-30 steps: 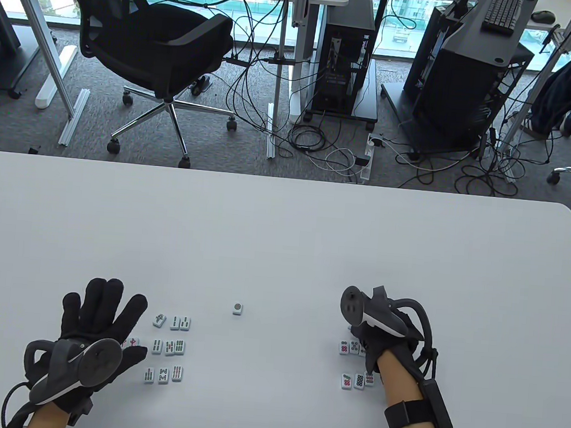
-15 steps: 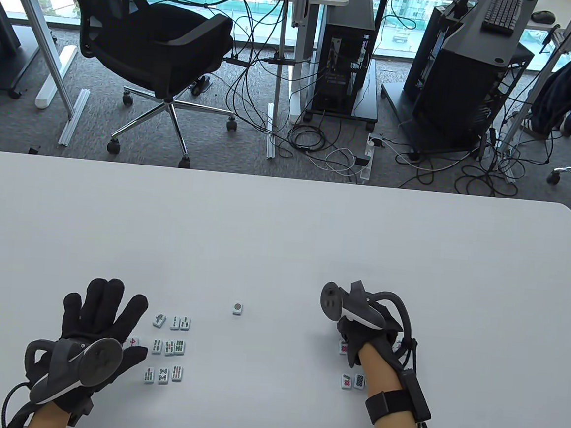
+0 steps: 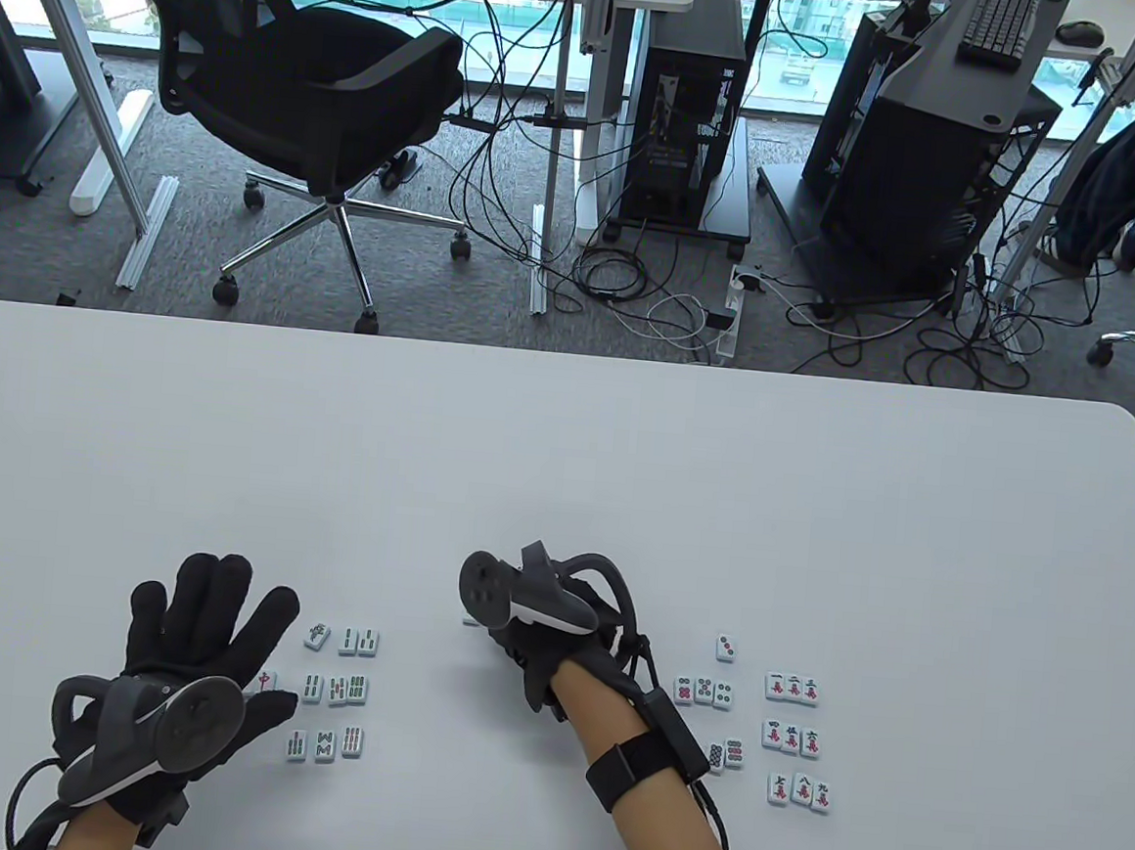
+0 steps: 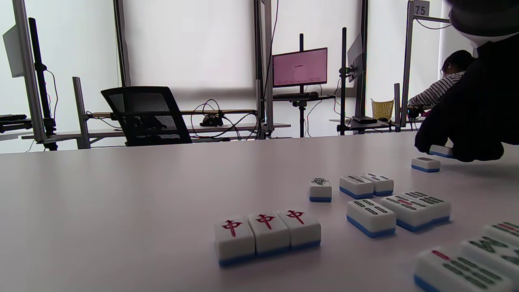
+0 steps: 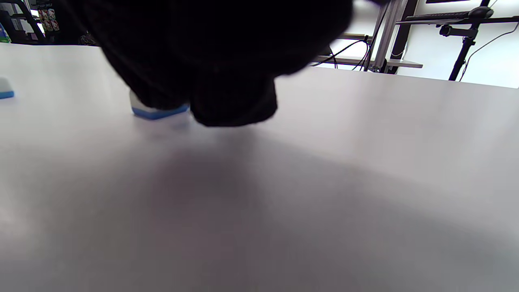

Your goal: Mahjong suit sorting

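Moved leftward from its tile rows, the right hand (image 3: 522, 627) now curls over the lone blue-backed tile (image 5: 158, 111) mid-counter (image 3: 564, 464), fingertips pinching it. Left hand (image 3: 202, 642) lies flat, fingers spread, beside the bamboo tiles (image 3: 336, 689).

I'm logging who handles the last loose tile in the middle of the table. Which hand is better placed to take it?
Right. The right hand is already down on the lone tile; the left hand lies flat beside the bamboo tiles.
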`<state>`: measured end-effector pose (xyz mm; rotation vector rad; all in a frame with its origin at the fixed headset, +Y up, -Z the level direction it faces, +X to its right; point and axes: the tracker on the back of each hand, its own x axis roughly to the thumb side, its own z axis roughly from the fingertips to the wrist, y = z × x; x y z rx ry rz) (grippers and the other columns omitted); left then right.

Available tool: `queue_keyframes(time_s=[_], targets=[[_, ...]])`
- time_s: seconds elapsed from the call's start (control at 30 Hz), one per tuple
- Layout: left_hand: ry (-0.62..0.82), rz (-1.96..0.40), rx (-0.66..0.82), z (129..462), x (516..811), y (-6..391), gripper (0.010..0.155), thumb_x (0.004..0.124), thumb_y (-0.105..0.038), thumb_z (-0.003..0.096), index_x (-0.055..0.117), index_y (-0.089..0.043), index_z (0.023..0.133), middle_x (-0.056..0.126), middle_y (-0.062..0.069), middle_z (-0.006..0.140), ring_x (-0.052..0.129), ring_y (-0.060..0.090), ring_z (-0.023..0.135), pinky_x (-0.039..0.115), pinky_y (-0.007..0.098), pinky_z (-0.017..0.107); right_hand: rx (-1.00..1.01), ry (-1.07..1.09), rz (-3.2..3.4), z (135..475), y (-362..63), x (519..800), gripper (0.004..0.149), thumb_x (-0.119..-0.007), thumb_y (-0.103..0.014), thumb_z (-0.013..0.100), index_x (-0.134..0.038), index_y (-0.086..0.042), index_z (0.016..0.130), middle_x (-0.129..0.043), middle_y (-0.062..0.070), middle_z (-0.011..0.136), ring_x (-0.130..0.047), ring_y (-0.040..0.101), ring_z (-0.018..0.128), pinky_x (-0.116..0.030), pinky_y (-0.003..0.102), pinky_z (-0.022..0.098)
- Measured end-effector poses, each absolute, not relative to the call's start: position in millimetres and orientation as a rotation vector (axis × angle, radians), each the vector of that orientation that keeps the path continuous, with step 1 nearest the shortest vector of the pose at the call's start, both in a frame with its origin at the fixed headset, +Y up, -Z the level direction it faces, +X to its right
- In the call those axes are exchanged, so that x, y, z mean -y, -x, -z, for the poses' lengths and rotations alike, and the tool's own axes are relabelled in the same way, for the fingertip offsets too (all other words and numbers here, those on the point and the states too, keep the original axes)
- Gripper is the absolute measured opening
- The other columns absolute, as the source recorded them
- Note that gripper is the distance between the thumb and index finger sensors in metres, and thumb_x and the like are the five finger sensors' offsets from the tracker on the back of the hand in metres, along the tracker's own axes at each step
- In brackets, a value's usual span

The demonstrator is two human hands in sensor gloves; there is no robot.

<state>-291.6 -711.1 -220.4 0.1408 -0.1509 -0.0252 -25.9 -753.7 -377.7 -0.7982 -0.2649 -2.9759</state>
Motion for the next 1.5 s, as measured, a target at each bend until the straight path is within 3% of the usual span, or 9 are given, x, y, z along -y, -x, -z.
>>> queue_keyframes(time_s=[0.47, 0.7, 0.8, 1.13, 1.23, 1.5], targets=[[-0.145, 0.024, 0.152, 218.9, 709.6, 291.0, 0.088, 0.061, -0.076, 0.0352, 0.018, -0.049, 0.107, -0.007, -0.010, 0.114, -0.003, 0.023, 0.114, 0.009, 0.057, 0.081, 0.250, 0.844, 2.927, 372.3, 26.3, 754.8, 0.062, -0.082, -0.040, 0.045, -0.070, -0.010, 0.097, -0.097, 0.004, 0.049, -0.089, 0.012, 0.016, -0.080, 0.024, 0.009], [-0.136, 0.025, 0.149, 219.1, 709.9, 290.9, 0.088, 0.061, -0.076, 0.0352, 0.018, -0.049, 0.107, -0.007, -0.010, 0.114, -0.003, 0.023, 0.114, 0.009, 0.057, 0.081, 0.129, 0.730, 2.925, 371.9, -30.4, 726.6, 0.064, -0.081, -0.041, 0.046, -0.066, -0.012, 0.100, -0.096, 0.005, 0.055, -0.091, 0.014, 0.019, -0.081, 0.025, 0.012], [-0.130, 0.029, 0.148, 219.1, 709.7, 290.3, 0.088, 0.061, -0.076, 0.0351, 0.018, -0.049, 0.107, -0.007, -0.010, 0.114, -0.003, 0.023, 0.114, 0.009, 0.057, 0.081, 0.132, 0.588, 2.921, 372.3, -77.0, 716.8, 0.063, -0.081, -0.040, 0.046, -0.066, -0.012, 0.100, -0.096, 0.005, 0.055, -0.091, 0.014, 0.020, -0.081, 0.025, 0.013], [-0.121, 0.042, 0.140, 218.9, 708.9, 289.5, 0.088, 0.061, -0.076, 0.0353, 0.018, -0.049, 0.107, -0.008, -0.010, 0.114, -0.004, 0.023, 0.113, 0.009, 0.057, 0.081, 0.246, 0.331, 2.968, 364.4, -174.5, 726.6, 0.060, -0.083, -0.038, 0.046, -0.069, -0.013, 0.099, -0.097, 0.004, 0.053, -0.090, 0.013, 0.018, -0.081, 0.024, 0.011], [-0.115, 0.045, 0.138, 219.2, 709.3, 289.3, 0.088, 0.061, -0.076, 0.0351, 0.018, -0.049, 0.107, -0.008, -0.010, 0.114, -0.004, 0.023, 0.113, 0.009, 0.057, 0.081, 0.334, 0.291, 2.994, 362.3, -185.4, 735.3, 0.059, -0.083, -0.038, 0.046, -0.071, -0.013, 0.098, -0.097, 0.004, 0.051, -0.089, 0.012, 0.016, -0.080, 0.023, 0.009], [-0.106, 0.056, 0.134, 219.4, 709.1, 288.4, 0.088, 0.061, -0.076, 0.0350, 0.017, -0.049, 0.107, -0.008, -0.010, 0.114, -0.004, 0.023, 0.113, 0.009, 0.057, 0.081, 0.341, 0.269, 2.936, 368.3, -190.2, 755.2, 0.058, -0.085, -0.037, 0.044, -0.073, -0.018, 0.097, -0.097, 0.002, 0.046, -0.087, 0.010, 0.013, -0.078, 0.022, 0.007]])
